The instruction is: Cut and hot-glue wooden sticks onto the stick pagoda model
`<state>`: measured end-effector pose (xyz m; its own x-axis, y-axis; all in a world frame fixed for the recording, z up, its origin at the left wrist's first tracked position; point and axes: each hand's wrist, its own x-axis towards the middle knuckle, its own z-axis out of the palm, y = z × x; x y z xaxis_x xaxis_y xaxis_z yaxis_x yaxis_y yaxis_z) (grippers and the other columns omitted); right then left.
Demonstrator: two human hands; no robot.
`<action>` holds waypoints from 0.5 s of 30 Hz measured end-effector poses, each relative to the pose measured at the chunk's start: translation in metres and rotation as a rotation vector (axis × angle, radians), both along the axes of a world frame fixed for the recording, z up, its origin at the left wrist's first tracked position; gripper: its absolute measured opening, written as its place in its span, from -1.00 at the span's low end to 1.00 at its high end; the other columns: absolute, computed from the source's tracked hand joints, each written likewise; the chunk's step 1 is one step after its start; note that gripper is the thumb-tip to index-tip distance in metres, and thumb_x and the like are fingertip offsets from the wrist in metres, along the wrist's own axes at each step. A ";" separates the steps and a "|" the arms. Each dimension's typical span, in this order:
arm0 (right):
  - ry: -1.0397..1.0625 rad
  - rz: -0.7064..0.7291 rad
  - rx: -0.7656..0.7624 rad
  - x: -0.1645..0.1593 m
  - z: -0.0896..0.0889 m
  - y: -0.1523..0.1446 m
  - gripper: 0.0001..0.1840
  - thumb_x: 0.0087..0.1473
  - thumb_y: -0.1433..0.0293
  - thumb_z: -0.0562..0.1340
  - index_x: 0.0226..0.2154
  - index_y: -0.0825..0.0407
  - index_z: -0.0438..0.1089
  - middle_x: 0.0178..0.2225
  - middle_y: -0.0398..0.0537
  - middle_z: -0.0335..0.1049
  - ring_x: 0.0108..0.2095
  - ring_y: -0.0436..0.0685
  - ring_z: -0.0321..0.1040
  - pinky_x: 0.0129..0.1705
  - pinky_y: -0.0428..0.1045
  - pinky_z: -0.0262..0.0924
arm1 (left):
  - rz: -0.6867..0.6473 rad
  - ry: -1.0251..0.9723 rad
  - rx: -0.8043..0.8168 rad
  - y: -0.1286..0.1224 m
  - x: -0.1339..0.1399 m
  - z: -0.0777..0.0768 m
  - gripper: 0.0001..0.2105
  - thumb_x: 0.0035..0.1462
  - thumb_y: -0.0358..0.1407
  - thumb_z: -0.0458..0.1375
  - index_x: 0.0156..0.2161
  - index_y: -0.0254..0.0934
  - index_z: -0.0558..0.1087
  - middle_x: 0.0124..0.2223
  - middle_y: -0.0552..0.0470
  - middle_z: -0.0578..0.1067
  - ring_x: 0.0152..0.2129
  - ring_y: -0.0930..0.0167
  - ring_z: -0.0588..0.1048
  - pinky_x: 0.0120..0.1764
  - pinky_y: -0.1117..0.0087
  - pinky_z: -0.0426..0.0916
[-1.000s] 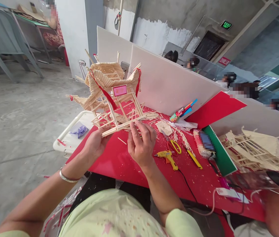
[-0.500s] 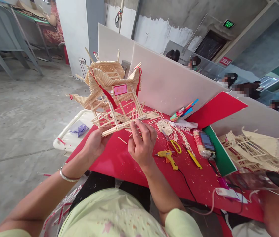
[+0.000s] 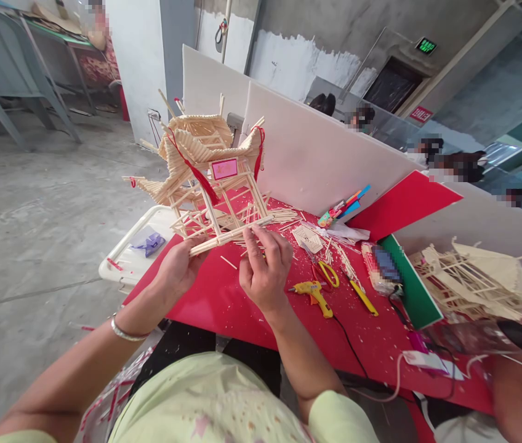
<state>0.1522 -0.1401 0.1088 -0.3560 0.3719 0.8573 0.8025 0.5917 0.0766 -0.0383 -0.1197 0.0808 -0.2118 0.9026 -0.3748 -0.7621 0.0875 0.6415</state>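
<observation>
- Scarcely anything has moved since half a second ago: my hands and the stick model (image 3: 182, 169) keep the same place.
- I have the model upright over the left part of the red worktop (image 3: 224, 301), its near base edge towards me; whether its far side touches down, I cannot tell.
- My left hand (image 3: 180, 264) grips the near left corner of the base, its fingers partly hidden underneath.
- My right hand (image 3: 266, 264) is half curled, with a fingertip on the front base bar; I cannot tell whether the thumb pinches it too.
- On the model's front, a pink plaque (image 3: 224, 168) sits under the eaves between two red tassels (image 3: 205, 186).
- Behind it and to the right lie loose sticks (image 3: 284, 215) and a flat hexagonal stick piece (image 3: 308, 239).
- Nearer my right hand are a yellow glue gun (image 3: 314, 295), yellow-handled scissors (image 3: 329, 274) and a yellow cutter (image 3: 367, 298).
- Further right, a green board (image 3: 420, 295) stands before another stick model (image 3: 464, 277), with a co-worker's arm (image 3: 514, 394) nearby.
- Left of the worktop, a purple item (image 3: 151, 244) lies on a white plastic surface (image 3: 125, 251).
</observation>
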 end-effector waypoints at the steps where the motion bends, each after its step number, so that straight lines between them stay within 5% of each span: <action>1: -0.008 -0.008 -0.010 0.000 -0.001 0.000 -0.14 0.23 0.50 0.18 0.51 -0.16 0.01 0.29 0.04 0.38 0.24 0.29 0.31 0.31 0.23 0.26 | -0.002 0.001 0.001 0.000 0.000 0.000 -0.89 0.11 -0.53 0.22 -0.36 -0.35 0.59 -0.28 -0.03 0.63 -0.33 0.43 0.60 -0.18 0.46 0.59; 15: -0.012 0.004 -0.020 -0.002 -0.002 0.001 -0.17 0.21 0.49 0.20 0.49 -0.10 0.08 0.28 0.04 0.39 0.26 0.27 0.27 0.34 0.20 0.23 | -0.019 -0.002 0.037 0.000 0.001 -0.002 -0.85 0.15 -0.51 0.18 -0.23 -0.39 0.61 -0.16 -0.13 0.66 -0.21 0.33 0.63 -0.09 0.32 0.64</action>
<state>0.1505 -0.1387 0.1067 -0.3675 0.3876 0.8454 0.7993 0.5963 0.0741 -0.0374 -0.1200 0.0789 -0.1939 0.9198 -0.3412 -0.7618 0.0780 0.6431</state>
